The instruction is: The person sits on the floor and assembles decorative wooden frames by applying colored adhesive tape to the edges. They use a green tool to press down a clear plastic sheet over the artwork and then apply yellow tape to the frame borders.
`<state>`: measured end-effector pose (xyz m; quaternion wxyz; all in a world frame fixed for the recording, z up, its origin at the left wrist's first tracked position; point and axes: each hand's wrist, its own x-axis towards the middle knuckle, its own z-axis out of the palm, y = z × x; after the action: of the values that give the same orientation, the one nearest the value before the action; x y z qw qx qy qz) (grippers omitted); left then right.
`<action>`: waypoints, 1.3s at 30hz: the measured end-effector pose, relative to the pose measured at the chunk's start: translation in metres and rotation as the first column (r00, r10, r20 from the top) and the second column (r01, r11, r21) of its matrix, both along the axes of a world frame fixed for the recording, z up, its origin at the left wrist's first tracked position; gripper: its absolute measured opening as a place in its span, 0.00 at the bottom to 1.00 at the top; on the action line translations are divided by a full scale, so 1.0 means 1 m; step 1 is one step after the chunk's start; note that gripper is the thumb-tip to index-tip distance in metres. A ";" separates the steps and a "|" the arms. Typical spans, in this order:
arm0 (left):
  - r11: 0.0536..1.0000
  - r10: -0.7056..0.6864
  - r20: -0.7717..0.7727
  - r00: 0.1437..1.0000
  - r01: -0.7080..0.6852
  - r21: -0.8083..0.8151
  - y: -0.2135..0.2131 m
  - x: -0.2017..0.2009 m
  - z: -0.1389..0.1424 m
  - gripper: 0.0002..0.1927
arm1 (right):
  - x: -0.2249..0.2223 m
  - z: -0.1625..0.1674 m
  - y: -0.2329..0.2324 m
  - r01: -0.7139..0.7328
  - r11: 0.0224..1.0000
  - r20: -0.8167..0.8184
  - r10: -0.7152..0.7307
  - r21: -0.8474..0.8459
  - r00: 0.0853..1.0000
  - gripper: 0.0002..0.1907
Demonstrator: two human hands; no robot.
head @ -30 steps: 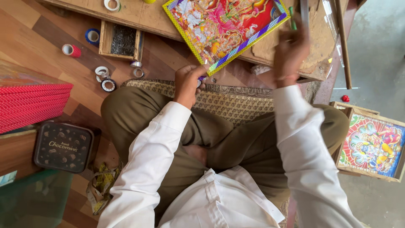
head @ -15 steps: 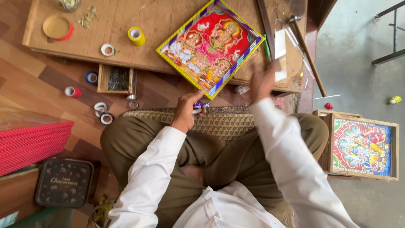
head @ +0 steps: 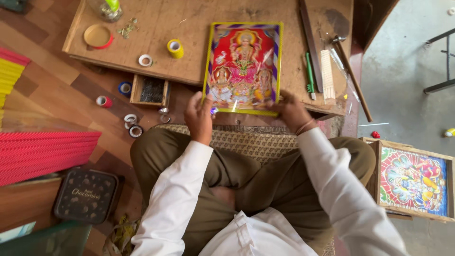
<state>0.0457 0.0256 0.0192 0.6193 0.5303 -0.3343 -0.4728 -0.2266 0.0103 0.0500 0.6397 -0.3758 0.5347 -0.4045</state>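
I see a yellow tape roll (head: 175,48) at eleven o'clock. A small wooden box (head: 151,90) sits near ten. A dark tin (head: 86,195) is at eight. A second framed picture (head: 413,179) lies at four.

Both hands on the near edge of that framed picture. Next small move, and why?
Probably slide the framed picture a little further onto the low wooden board. Its near edge overhangs the board's front, where the left hand and right hand hold its two lower corners. The board ahead of its far edge looks bare.
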 end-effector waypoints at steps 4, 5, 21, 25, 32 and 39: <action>0.969 -0.079 -0.188 0.979 0.120 0.218 -0.001 0.006 0.014 0.18 | -0.015 -0.005 -0.039 0.094 0.975 -0.387 -0.168 -0.202 0.907 0.24; 0.937 -0.151 -0.260 0.954 0.222 0.270 0.000 0.003 0.018 0.18 | -0.013 -0.007 -0.047 0.091 0.966 -0.578 -0.220 -0.243 0.786 0.24; 0.817 -0.575 -0.131 0.807 0.558 -0.148 0.007 -0.033 0.001 0.43 | 0.008 -0.029 0.007 0.260 0.949 -0.020 -0.268 -0.177 0.963 0.12; 0.776 -0.619 -0.061 0.783 0.597 -0.205 0.011 -0.036 0.010 0.44 | 0.026 -0.017 0.021 0.111 0.994 0.127 -0.108 -0.022 0.986 0.12; 0.770 -0.619 -0.003 0.785 0.606 -0.199 0.008 -0.037 0.012 0.46 | 0.027 -0.018 0.015 0.041 0.999 0.220 -0.034 -0.029 0.975 0.10; 0.778 -0.600 0.056 0.798 0.598 -0.193 0.008 -0.040 0.006 0.44 | 0.029 -0.026 0.014 0.007 0.998 0.274 0.008 -0.055 0.962 0.05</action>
<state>0.0061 0.0335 0.0248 0.4885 0.3292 -0.5289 -0.6109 -0.1979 0.0241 0.0240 0.6972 -0.3338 0.4293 -0.4670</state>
